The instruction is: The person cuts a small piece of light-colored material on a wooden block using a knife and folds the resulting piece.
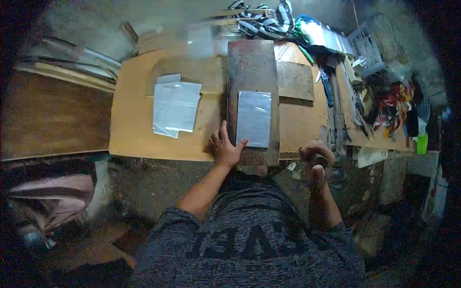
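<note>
My left hand (226, 150) lies with fingers spread at the left edge of a long dark board (250, 67), its thumb at the lower left corner of a whitish plastic packet (253, 120) on that board. To the left, a stack of similar packets (174, 108) rests on the orange work surface (129, 120). My right hand (318, 161), blurred, is at the front edge right of the board, its fingers wrapped round a short dark object that I cannot make out.
Wooden panels (57, 115) stand at the left. Striped fabric (259, 24), a shiny roll (321, 38) and a plastic crate (365, 53) sit at the back. Cluttered red bits (389, 105), tools (329, 91) and a green cup (421, 143) occupy the right.
</note>
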